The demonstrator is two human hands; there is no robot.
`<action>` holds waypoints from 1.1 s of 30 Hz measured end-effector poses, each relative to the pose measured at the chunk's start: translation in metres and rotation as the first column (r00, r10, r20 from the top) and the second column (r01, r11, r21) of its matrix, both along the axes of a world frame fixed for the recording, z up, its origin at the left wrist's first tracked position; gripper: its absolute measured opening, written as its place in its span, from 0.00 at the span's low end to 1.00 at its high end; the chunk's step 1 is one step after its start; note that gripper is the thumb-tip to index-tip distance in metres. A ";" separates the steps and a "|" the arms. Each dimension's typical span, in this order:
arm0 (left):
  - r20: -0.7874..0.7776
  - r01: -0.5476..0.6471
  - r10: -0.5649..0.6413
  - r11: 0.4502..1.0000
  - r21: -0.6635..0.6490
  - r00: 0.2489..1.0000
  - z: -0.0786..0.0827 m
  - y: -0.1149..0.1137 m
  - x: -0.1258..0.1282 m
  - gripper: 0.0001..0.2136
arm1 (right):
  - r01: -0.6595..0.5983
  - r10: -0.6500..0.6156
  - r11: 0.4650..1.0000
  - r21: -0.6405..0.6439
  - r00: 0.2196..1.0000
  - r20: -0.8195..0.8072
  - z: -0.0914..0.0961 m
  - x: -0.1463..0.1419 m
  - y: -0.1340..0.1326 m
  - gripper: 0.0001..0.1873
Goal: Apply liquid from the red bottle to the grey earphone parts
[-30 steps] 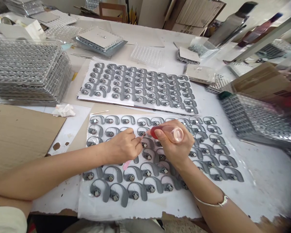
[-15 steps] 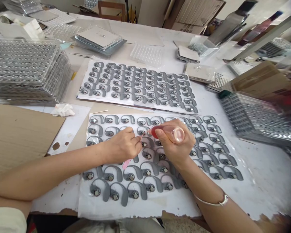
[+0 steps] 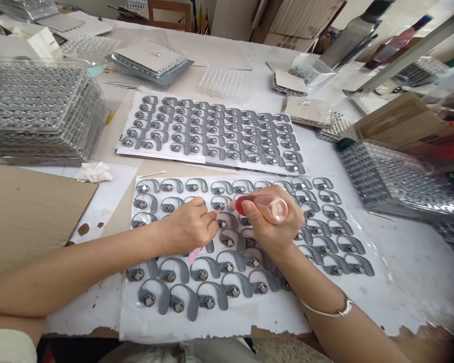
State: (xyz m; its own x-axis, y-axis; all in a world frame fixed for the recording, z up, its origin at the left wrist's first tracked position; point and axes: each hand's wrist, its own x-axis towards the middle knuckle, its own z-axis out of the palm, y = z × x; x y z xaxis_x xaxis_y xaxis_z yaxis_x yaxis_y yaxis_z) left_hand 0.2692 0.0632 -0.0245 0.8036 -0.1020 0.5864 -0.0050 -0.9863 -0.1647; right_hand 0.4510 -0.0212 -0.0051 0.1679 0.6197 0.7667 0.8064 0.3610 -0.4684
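Observation:
My right hand (image 3: 278, 224) is closed around a small clear squeeze bottle (image 3: 267, 206) with a red neck. The bottle is tilted, its pale nozzle pointing left toward a grey ear-hook earphone part (image 3: 221, 202) in the near sheet's second row. Just left of the nozzle, my left hand (image 3: 192, 227) is closed on a slim pink tool (image 3: 194, 255). Its flat end sticks out below my palm, and a thin tip shows by my fingertips; the rest is hidden. Rows of similar ear-hook parts, each with a round metallic piece, lie under both hands on a white sheet (image 3: 242, 317).
Behind lies a second sheet of ear-hook parts (image 3: 212, 129). Stacked clear trays stand at left (image 3: 41, 111) and right (image 3: 408, 176). A cardboard piece (image 3: 34, 212), crumpled tissue (image 3: 94, 172) and cotton swab (image 3: 154, 173) lie at left. Spray bottle (image 3: 348, 40) stands at the back right.
The whole view has shifted slightly, with the table things appearing a little further left. Both hands keep their holds, and the bottle and pink tool stay almost in place.

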 end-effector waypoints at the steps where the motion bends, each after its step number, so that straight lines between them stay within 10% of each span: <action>1: -0.003 -0.002 0.002 1.000 -0.001 1.000 0.000 0.000 0.000 0.11 | -0.001 0.001 1.000 0.001 1.000 0.004 0.000 0.000 0.000 0.08; 19: -0.007 0.003 -0.003 0.999 -0.039 1.000 0.006 0.001 0.000 0.12 | 0.012 -0.013 1.000 0.011 0.996 0.085 0.002 -0.003 -0.001 0.08; 33: -0.127 -0.002 -0.045 0.939 -0.345 0.991 0.002 0.013 -0.006 0.08 | 0.019 -0.019 1.000 -0.009 0.997 0.079 0.004 -0.004 -0.003 0.07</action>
State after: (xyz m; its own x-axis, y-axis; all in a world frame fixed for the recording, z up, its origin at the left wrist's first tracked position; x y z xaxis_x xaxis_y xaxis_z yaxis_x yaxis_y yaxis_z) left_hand 0.2636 0.0763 -0.0227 0.8754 0.0687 0.4785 -0.0254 -0.9820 0.1874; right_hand 0.4472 -0.0247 -0.0015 0.1186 0.6244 0.7720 0.8478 0.3411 -0.4060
